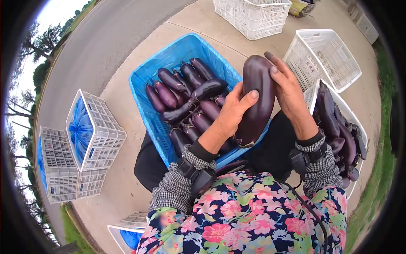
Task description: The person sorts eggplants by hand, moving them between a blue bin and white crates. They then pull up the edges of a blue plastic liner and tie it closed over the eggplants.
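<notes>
A large, glossy dark purple eggplant is held upright between my two hands, above the right side of a blue-lined crate. My left hand grips its lower left side, thumb laid across the skin. On its upper right side rests my right hand, with the thumb and fingers against it and dirt on the fingertips. Several eggplants lie piled in the blue-lined crate in front of me. To my right, a white crate holds more eggplants, some long and curved.
White plastic crates stand behind on the right, and another white crate is at the top. Stacked crates with blue liners stand at the left. A partly visible crate sits at the lower left. A road runs beyond the concrete.
</notes>
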Motion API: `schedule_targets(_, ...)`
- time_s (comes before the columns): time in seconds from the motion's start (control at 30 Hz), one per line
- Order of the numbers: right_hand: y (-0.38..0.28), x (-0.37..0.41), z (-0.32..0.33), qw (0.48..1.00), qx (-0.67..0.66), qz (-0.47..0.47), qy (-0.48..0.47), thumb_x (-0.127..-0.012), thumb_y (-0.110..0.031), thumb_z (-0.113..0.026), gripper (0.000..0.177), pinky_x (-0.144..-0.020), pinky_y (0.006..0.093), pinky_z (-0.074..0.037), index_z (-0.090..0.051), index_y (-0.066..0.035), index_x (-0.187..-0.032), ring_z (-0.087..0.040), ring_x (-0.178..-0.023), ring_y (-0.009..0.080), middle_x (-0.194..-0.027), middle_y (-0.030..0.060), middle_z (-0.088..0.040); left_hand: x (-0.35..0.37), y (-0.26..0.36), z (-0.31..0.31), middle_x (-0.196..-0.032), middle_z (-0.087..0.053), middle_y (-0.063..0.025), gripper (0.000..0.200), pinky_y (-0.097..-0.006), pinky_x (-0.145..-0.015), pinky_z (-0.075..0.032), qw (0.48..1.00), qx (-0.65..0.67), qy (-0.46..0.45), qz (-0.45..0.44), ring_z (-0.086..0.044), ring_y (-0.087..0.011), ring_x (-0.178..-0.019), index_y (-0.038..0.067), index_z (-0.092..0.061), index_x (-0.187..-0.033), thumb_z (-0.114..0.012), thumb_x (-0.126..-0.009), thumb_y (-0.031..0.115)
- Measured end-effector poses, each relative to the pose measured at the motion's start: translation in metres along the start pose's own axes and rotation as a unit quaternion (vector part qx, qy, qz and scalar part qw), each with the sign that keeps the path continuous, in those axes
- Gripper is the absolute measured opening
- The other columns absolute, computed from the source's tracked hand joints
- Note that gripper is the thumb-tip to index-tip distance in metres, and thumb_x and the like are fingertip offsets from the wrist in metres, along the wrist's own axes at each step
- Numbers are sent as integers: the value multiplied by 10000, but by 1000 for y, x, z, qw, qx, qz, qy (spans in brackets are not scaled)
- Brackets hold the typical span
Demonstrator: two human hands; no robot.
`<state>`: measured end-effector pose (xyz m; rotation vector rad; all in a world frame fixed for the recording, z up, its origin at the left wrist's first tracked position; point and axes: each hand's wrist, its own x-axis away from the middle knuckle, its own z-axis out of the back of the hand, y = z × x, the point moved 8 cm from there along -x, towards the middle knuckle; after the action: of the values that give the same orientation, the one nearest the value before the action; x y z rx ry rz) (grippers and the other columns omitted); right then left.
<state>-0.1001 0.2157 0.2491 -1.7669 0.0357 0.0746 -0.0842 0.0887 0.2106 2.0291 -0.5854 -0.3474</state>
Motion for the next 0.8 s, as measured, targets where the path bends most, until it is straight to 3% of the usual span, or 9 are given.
schedule_targets(0.1, 80, 6, -46, 989, 9, -140, -41, -919, -294, -592, 702, -994, 380, -403, -243, 12, -1445, -458, -1243, 277, -1349, 231, -449, 22, -20, 72, -1269, -500, -137, 662, -327, -990, -403, 986, 3, 167, 5, -487, -193, -1159, -40, -303, -1378, -593, -930, 351)
schedule_targets(0.17, 105, 18, -78, 982, 164, -63, -61, -822, -279, -706, 831, -1010, 380, -387, -235, -8, -1450, -451, -1244, 277, -1377, 210, -411, 39, -19, 95, -1327, -458, -148, 707, -351, -990, -407, 974, 0, 223, -34, -484, -211, -1174, -31, -249, -1420, -533, -951, 415)
schedule_targets(0.3, 158, 0, -91, 969, 60, -234, -60, -786, -242, -708, 833, -987, 364, -411, -256, -6, -1445, -487, -1195, 263, -1335, 199, -451, 66, -29, 130, -1420, -388, -104, 715, -408, -994, -386, 966, 1, 191, 175, -435, -225, -1245, 70, -206, -1488, -477, -961, 470)
schedule_targets(0.37, 155, -11, -97, 957, 67, -277, -46, -782, -223, -700, 824, -976, 359, -422, -262, -4, -1444, -499, -1179, 261, -1323, 199, -462, 68, -24, 183, -1310, -515, -129, 575, -387, -965, -413, 952, -180, 199, 149, -509, -229, -1173, 5, -434, -1376, -512, -960, 394)
schedule_targets(0.43, 166, -50, -102, 959, 86, -264, -58, -771, -236, -712, 835, -953, 359, -440, -273, 9, -1438, -508, -1170, 264, -1319, 206, -468, 54, -1, 235, -1178, -611, -144, 438, -293, -952, -424, 924, -268, 267, 56, -578, -210, -1090, -65, -527, -1258, -544, -950, 245)
schedule_targets(0.5, 165, -95, -117, 961, 120, -241, -59, -756, -270, -730, 880, -939, 362, -453, -260, 24, -1439, -528, -1147, 270, -1314, 217, -471, 35, 8, 298, -1140, -600, -238, 475, -407, -959, -428, 819, -475, 323, -10, -567, -355, -1092, -58, -551, -1212, -550, -880, 282)
schedule_targets(0.6, 178, -160, -149, 966, 131, -213, -70, -755, -294, -735, 908, -943, 363, -453, -242, 17, -1450, -524, -1163, 287, -1329, 231, -462, 5, 51, 330, -1340, -437, -247, 559, -476, -1022, -351, 719, -608, 335, 25, -415, -389, -1259, 8, -485, -1304, -583, -864, 339)
schedule_targets(0.73, 277, -228, -178, 905, 379, -122, -148, -778, -395, -687, 926, -1034, 367, -374, -197, -47, -1483, -450, -1256, 374, -1372, 298, -406, -39, 59, 388, -1467, -243, -276, 775, -572, -1068, -245, 610, -694, 379, 52, -314, -413, -1338, 63, -310, -1432, -646, -811, 382)
schedule_targets(0.8, 314, -238, -190, 846, 497, -114, -152, -807, -448, -626, 875, -1038, 382, -371, -203, -103, -1491, -450, -1237, 410, -1316, 306, -443, -42, 39, 411, -1479, -211, -279, 850, -577, -1081, -221, 633, -678, 363, 88, -297, -410, -1352, 79, -242, -1454, -666, -787, 390)
